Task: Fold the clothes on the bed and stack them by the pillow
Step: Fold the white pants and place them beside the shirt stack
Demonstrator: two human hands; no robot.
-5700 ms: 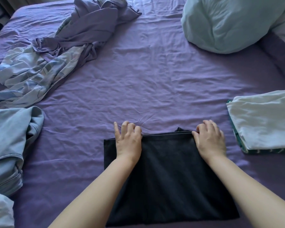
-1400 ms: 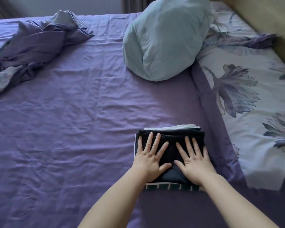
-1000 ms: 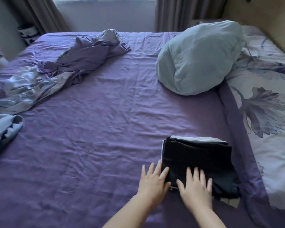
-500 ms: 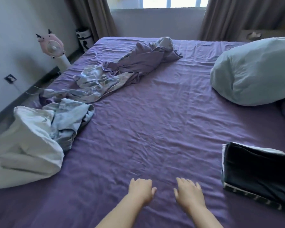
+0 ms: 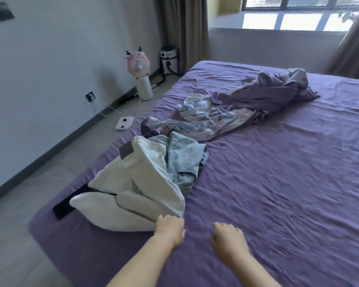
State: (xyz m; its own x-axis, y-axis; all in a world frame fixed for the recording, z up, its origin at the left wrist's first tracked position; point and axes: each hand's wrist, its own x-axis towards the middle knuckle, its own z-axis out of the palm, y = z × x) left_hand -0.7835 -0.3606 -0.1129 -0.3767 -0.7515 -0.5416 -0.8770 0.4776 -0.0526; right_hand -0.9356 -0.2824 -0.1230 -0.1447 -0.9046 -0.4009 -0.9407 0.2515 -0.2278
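A white garment (image 5: 133, 193) with a dark waistband lies crumpled at the left edge of the purple bed (image 5: 288, 193), with a light blue garment (image 5: 182, 160) bunched against it. My left hand (image 5: 170, 229) is at the white garment's near hem, fingers loosely curled; whether it touches the cloth is unclear. My right hand (image 5: 228, 239) hovers over bare sheet beside it, fingers loosely curled and empty. Farther back lies a pale patterned garment (image 5: 207, 119) tangled with a purple one (image 5: 278, 94). The pillow and the folded stack are out of view.
The bed's left edge drops to a grey floor (image 5: 39, 193). A pink fan (image 5: 140, 75) on a white stand, a white device (image 5: 123, 123) with a cable and a small bin (image 5: 170, 60) stand near the wall. Curtains and a window are behind the bed.
The view has swung left, away from the folded stack and pillow. Both hands left the stack and moved across the sheet to the white garment at the bed's left edge.
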